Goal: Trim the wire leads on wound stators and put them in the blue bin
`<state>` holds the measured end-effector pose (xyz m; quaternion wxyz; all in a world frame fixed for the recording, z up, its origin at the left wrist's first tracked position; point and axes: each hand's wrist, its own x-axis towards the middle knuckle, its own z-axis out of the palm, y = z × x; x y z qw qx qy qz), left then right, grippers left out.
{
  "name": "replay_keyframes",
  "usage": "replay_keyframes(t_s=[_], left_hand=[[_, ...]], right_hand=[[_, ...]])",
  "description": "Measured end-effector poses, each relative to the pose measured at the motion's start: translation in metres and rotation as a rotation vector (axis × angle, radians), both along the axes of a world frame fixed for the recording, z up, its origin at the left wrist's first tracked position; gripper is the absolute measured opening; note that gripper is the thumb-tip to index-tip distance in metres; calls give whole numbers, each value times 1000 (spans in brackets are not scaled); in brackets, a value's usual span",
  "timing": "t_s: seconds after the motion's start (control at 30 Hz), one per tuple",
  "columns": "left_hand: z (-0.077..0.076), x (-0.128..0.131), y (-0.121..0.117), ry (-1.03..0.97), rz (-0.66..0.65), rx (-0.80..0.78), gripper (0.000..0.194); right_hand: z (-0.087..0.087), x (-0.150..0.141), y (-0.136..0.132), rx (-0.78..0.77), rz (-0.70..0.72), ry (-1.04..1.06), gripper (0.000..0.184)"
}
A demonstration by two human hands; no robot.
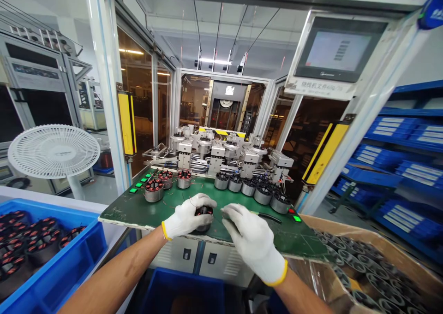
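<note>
My left hand (188,216), in a white glove with a yellow cuff, is closed around a wound motor stator (203,211) near the front edge of the green table (138,212). Red copper windings show between its fingers; the rest of the stator is hidden. My right hand (249,235), gloved alike, hovers just right of that stator, its fingers curved and thumb apart, with nothing visible in them. Several wound stators (154,191) with loose wire ends stand at the table's left. A row of stators without visible copper (263,195) stands to the right.
Behind the table is a winding machine (218,155) with several stations. A black-handled tool (270,217) lies right of my hands. A blue crate (86,240) of wound stators stands left, a cardboard box (311,226) of bare stators right. Yellow light-curtain posts (127,122) flank the opening.
</note>
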<state>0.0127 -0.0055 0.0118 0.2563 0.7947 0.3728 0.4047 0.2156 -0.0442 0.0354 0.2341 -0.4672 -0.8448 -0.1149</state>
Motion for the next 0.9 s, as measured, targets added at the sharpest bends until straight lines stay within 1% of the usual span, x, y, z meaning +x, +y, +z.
replay_keyframes(t_s=[0.07,0.17,0.23,0.3,0.4,0.47,0.53,0.63,0.73,0.77,0.83,0.9], left_hand=[[0,1,0,36,-3,16,27],[1,2,-1,61,24,27,25],[2,2,-1,69,23,27,26],[3,0,-1,71,-5,19,27],[6,-3,1,71,-68,-4,27],[8,-6,2,73,-92,-24,28],[9,-7,3,74,-101,-48,29],[8,-8,4,87,-118,-78,34],[6,-8,4,107,-116,-88,40],[6,-7,4,101,-111,-90,40],[5,-5,4,71,-97,-89,35],[3,-4,3,31,-82,-88,32]], right_hand=[[-5,-8,-11,-82,-17,81,28],[-22,-19,-16,-284,-43,102,26],[-28,-22,-18,-329,-20,79,25],[-22,-18,-21,-280,-29,35,23],[5,-6,-22,-162,-47,17,24],[22,2,-14,-129,-69,-2,26],[31,6,3,-122,-131,-73,27],[27,3,34,-125,-204,-182,27],[18,-4,51,-110,-203,-179,28],[17,-5,51,-103,-194,-158,28],[14,-5,43,-61,-191,-76,26],[9,-2,27,49,-202,71,27]])
